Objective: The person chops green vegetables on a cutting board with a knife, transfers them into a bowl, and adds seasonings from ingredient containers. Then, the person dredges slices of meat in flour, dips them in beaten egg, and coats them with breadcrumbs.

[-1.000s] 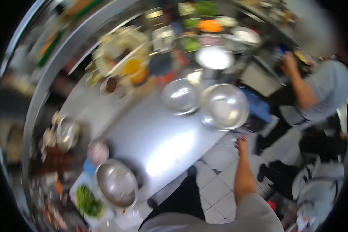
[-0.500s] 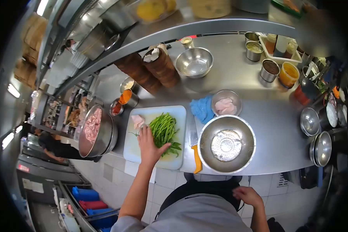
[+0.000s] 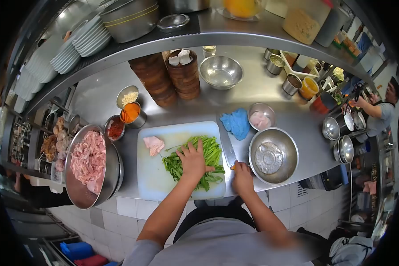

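The left hand (image 3: 192,165) lies on the greens (image 3: 212,150), mid-frame, fingers spread wide. The right hand (image 3: 243,179) curls round the knife (image 3: 229,153). Spread fingers might get cut if it slips.

a restaurant-style kitchen with a long steel counter (image 3: 93,95), stacked white plates (image 3: 91,36), metal bowls (image 3: 221,73) and wooden steamers (image 3: 182,77)
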Motion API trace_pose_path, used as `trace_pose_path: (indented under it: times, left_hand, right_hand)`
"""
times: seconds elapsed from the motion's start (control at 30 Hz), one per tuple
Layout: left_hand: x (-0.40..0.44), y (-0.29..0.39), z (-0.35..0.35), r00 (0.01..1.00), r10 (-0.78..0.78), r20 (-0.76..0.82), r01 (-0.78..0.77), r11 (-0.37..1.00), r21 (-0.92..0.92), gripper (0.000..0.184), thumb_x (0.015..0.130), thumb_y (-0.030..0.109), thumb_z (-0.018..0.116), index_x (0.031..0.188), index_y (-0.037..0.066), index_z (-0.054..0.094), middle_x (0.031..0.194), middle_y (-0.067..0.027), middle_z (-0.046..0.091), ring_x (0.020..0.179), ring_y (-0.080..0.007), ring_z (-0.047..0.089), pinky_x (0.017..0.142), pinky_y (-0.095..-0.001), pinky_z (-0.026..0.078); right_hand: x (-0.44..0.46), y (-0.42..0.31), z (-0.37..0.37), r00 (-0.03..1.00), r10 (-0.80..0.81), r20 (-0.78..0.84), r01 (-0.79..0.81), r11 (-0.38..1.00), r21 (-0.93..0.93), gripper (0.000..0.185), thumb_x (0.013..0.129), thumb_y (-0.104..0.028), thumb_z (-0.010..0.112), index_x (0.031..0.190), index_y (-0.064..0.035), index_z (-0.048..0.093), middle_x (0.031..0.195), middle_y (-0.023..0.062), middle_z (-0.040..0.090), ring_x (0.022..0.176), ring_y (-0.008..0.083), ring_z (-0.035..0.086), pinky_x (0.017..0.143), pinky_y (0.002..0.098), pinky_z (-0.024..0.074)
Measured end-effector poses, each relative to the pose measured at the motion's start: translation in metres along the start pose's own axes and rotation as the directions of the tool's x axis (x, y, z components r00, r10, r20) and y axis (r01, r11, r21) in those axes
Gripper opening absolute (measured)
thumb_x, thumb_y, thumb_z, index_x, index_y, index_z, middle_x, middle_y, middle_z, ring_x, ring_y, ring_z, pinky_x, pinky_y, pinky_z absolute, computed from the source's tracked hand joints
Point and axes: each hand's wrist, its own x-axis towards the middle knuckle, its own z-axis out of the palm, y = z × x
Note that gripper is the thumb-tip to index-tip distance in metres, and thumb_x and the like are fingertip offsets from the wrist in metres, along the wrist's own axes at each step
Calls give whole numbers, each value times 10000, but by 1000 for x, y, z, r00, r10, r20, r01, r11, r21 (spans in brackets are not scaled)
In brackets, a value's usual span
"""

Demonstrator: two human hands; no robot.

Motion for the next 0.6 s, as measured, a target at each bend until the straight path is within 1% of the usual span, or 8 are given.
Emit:
trace_pose_path:
  times: [0.03,0.07,0.2,0.27,0.33,0.4,0.5,0.6]
  left_hand:
    - [2,-4,6,1000,3,-2,-3,1000,-9,1298,523,621,842,1523,93,206,1436,-249,376,1314,-463,371,1070,-639,263]
    - [5,-10,12,1000,20,-16,-21,997,-72,1266,544,582,850,1522,96,210,1448,-245,364,1319,-452,369,1069,-620,278]
    - [9,-28,24,992,54,-116,-79,972,-222,1206,580,486,868,1515,83,222,1480,-237,334,1311,-423,380,1069,-558,313]
    - [11,-31,18,992,38,-121,-61,979,-196,1219,574,479,872,1512,64,215,1490,-244,318,1304,-410,388,1064,-542,325]
    - [11,-30,11,991,6,-133,-30,984,-175,1232,567,472,876,1510,45,208,1500,-250,302,1298,-397,396,1059,-527,336]
    - [13,-30,2,996,-1,-94,-5,998,-61,1220,563,470,877,1489,13,228,1415,-239,414,1224,-359,479,1019,-494,381]
    - [17,-37,7,998,58,-2,-57,972,-228,1122,573,468,873,1427,6,311,1271,-197,533,1139,-333,552,980,-465,414]
    - [-1,-35,11,997,63,-46,-70,981,-179,1006,578,436,871,1346,0,389,1182,-183,584,1090,-348,586,969,-448,437]
  right_hand:
    - [2,-3,1,1000,2,0,-2,999,-34,677,758,-9,611,1392,27,376,1371,274,431,1195,435,492,1007,454,428]
    - [3,-5,1,997,2,-71,-2,1000,-6,684,744,-29,614,1387,34,390,1223,239,535,1083,408,555,957,454,458]
    - [4,8,3,999,48,-27,-43,989,143,561,741,-57,609,1280,28,479,1028,209,587,980,389,586,887,444,476]
    - [-2,3,-21,965,69,251,-161,917,365,409,744,-79,609,1133,16,522,950,217,596,949,390,595,834,433,473]
    - [-15,6,-26,979,68,193,-138,915,378,358,743,-78,604,1078,14,518,945,222,597,940,395,594,820,431,469]
    - [-29,9,-33,999,-12,47,-5,940,342,315,784,-96,599,1065,12,507,942,245,616,903,431,607,775,452,477]
    - [-53,-18,-65,989,91,112,-124,933,337,316,838,-124,593,1113,0,497,944,260,631,880,469,612,748,481,486]
    - [-62,-25,-78,986,-39,163,-8,960,280,357,889,-173,567,1199,-22,475,978,281,640,875,464,630,765,516,504]
